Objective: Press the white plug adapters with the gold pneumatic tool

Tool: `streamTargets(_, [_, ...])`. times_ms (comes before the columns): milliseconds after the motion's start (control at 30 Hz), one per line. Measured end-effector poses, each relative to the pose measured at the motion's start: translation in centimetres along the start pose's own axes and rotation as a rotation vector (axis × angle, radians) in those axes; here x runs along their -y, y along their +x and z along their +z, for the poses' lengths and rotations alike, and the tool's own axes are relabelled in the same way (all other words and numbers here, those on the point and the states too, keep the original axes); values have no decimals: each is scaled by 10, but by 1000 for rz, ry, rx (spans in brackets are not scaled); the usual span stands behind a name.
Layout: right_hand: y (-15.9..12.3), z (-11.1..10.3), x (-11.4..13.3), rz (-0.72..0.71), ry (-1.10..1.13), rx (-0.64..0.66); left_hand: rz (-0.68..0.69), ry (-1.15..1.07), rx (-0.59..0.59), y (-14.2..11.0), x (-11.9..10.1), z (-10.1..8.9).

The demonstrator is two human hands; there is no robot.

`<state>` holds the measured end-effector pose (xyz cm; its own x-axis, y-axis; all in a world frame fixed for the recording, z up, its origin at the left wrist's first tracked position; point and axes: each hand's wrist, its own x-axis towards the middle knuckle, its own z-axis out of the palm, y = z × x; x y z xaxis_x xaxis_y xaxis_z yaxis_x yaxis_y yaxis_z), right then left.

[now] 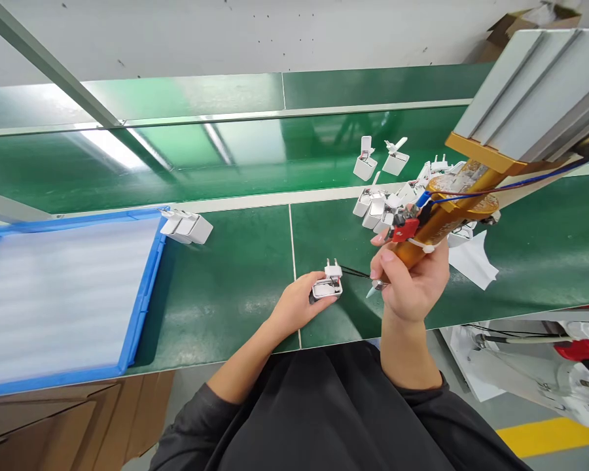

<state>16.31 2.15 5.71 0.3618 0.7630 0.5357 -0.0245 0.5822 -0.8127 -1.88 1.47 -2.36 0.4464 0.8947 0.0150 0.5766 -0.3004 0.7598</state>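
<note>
My left hand [300, 302] is closed around a white charger housing [326, 288] on the green bench. Its lid with two plug pins points away from me, and some inner parts show in the opening. My right hand [410, 280] grips a gold-coloured glue dispensing gun [425, 239] with wires and a red part on it. The gun's pale pointed nozzle [372, 292] hangs to the right of the housing, apart from it. Two thin dark lines run between the housing and the gun's tip. Beyond the gun lies a pile of similar white housings [375, 212], partly hidden by it.
A blue-rimmed tray [144, 297] with a white liner stands at the left, with a few white housings [186, 227] at its corner. Two more housings [365, 167] sit on the back strip. White paper [475, 260] lies at right. A large metal body [535, 98] overhangs there.
</note>
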Motion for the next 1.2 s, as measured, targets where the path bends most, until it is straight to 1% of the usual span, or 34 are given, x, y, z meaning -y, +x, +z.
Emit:
streamTargets(100, [3, -1, -1, 8, -56, -70, -126, -121, 6, -3, -11, -8])
streamTargets(233, [8, -3, -3, -6, -125, -120, -224, -275, -32, -12, -30, -25])
streamTargets(300, [10, -5, -4, -13, -126, -124, -254, -291, -47, -14, -37, -30])
streamTargets(367, [10, -6, -5, -17, -121, -120, -258, -262, -65, -15, -38, -31])
streamTargets(433, [10, -7, -6, -23, -116, -119, -233, -196, -81, -15, -33, -29])
streamTargets(567, [10, -7, -7, -31, -89, -122, -129, -23, -119, -15, -11, -21])
streamTargets(667, [10, -7, -7, -27, -104, -126, -107, 27, -128, -14, 2, -22])
streamTargets(767, [11, -7, -6, -30, -102, -123, -102, -4, -65, -7, 4, -25])
streamTargets(867, [10, -8, -7, -33, -93, -116, -100, -113, -23, 4, 1, -21])
streamTargets(933, [10, -9, -7, -28, -95, -112, -103, -205, -38, 11, 1, -14])
streamTargets(1000, [9, -9, -8, -25, -95, -111, -93, -238, -79, 14, 2, -7])
streamTargets(1067, [8, -10, -9, -24, -93, -115, -33, -161, -151, 14, 5, -3])
streamTargets(1133, [8, -10, -9, -22, -92, -123, 83, -14, -205, 11, 8, -3])
streamTargets(1200, [7, -11, -9, -12, -95, -131, 192, 144, -203, 7, 8, -7])
